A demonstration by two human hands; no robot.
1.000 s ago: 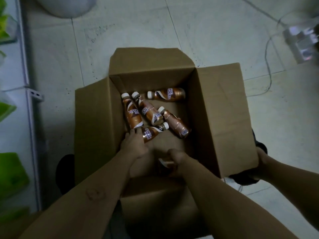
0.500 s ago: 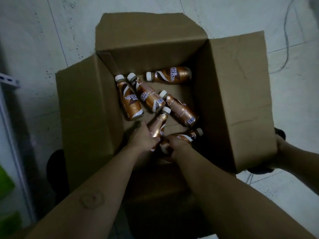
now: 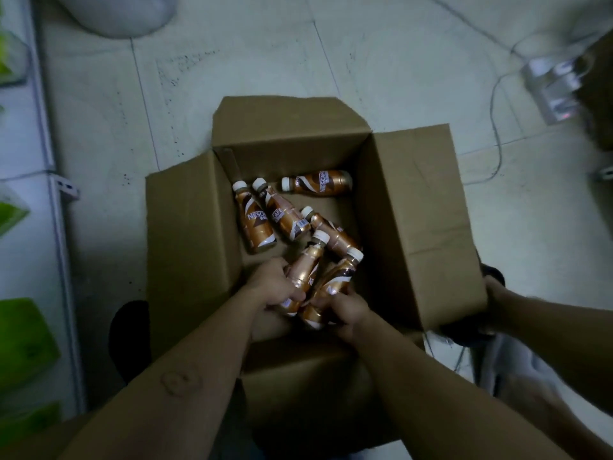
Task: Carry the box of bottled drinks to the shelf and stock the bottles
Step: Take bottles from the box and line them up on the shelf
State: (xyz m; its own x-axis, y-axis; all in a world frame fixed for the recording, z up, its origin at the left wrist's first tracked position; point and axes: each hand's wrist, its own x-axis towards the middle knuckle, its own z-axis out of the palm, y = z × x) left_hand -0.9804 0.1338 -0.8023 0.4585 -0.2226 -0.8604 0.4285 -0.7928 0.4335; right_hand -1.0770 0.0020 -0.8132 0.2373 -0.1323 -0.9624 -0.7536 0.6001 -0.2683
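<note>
**Six Nescafé bottles [image 3: 283, 212] in the open cardboard box [image 3: 185, 247], two of them in hand**

We read the brand on the brown-and-gold labels. "NESCAF" runs along the crosswise bottle [image 3: 318, 182] by the far wall, "NESCA" along the leftmost bottle [image 3: 255, 224], and "CAFE" along its neighbour. The smaller print is too blurred for us to read.

We count six bottles, each with a white cap, all inside the box. The box stands on the tiled floor [image 3: 232, 44] with its four flaps folded out. Four bottles lie loose on the box bottom: those three and a slanting bottle [image 3: 333, 235] nearer the right wall. The other two are raised at the near side, caps pointing away from us and bodies just beside each other.

The left hand [image 3: 277, 287] reaches in from the lower left, fingers curled round the left-held bottle [image 3: 306, 270]. The right hand [image 3: 345, 310] comes in beside it and wraps the base of the right-held bottle [image 3: 338, 280], whose label shows "N".

A third hand [image 3: 494, 293] enters from the right and meets the near corner of the right flap; we cannot tell its grip.

A white shelf [image 3: 20, 151] with green packs [image 3: 23, 343] stands at the left, and one cable [image 3: 497, 144] trails over the floor.
</note>
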